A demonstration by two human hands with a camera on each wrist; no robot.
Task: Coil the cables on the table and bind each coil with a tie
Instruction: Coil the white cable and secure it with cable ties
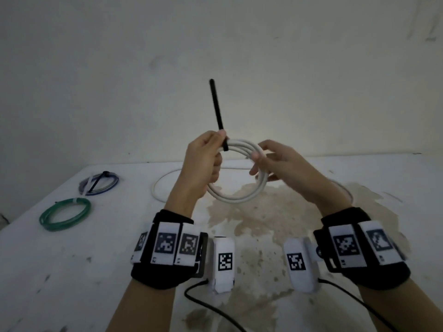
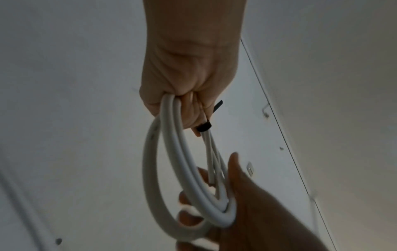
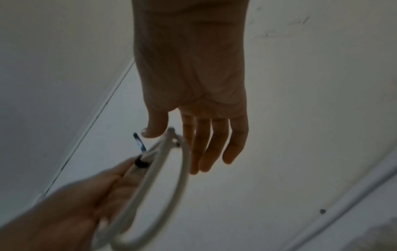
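I hold a white cable coil (image 1: 239, 197) up in the air over the table (image 1: 72, 271). My left hand (image 1: 208, 152) grips the coil's left side, fingers curled round the strands. A black tie (image 1: 216, 106) is looped round the coil right at that hand, and its long tail sticks straight up. In the left wrist view the tie's loop (image 2: 203, 127) sits just under my left fingers. My right hand (image 1: 260, 156) is at the coil's right side with straight fingers; the coil (image 3: 184, 169) runs between its thumb and fingers.
On the table's left lie a green coil (image 1: 64, 213) and a blue coil (image 1: 98, 184) bound with a black tie. A loose white cable (image 1: 165, 185) curves on the table behind my left wrist. A brown stain (image 1: 263, 212) covers the table's middle. A wall stands close behind.
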